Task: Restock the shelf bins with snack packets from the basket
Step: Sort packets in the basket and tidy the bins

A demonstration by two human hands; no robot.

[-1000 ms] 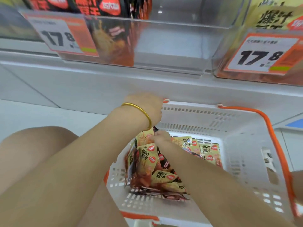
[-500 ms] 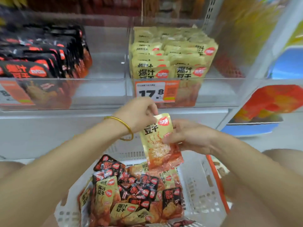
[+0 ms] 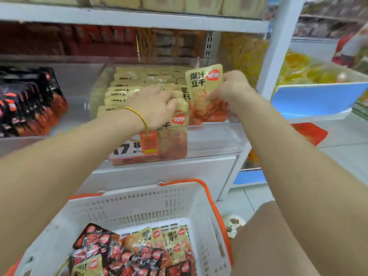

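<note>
My right hand (image 3: 229, 86) grips a yellow snack packet (image 3: 205, 90) by its right edge, upright over the right end of the clear shelf bin (image 3: 215, 140). My left hand (image 3: 157, 104), with a gold bangle on the wrist, rests fingers down on the row of yellow packets (image 3: 127, 86) standing in that bin and presses them toward the left. Below, the white basket (image 3: 139, 204) with orange handles holds several black and yellow packets (image 3: 139, 251).
A neighbouring clear bin at left holds black packets (image 3: 25, 102). A price tag (image 3: 135, 146) hangs on the yellow bin's front. A white shelf upright (image 3: 278, 46) stands at right, with a blue tray (image 3: 318, 98) beyond. My knee (image 3: 264, 236) is beside the basket.
My right hand has lifted the yellow packet from above the basket up to the bin. My left hand let go of it and moved onto the packets in the bin.
</note>
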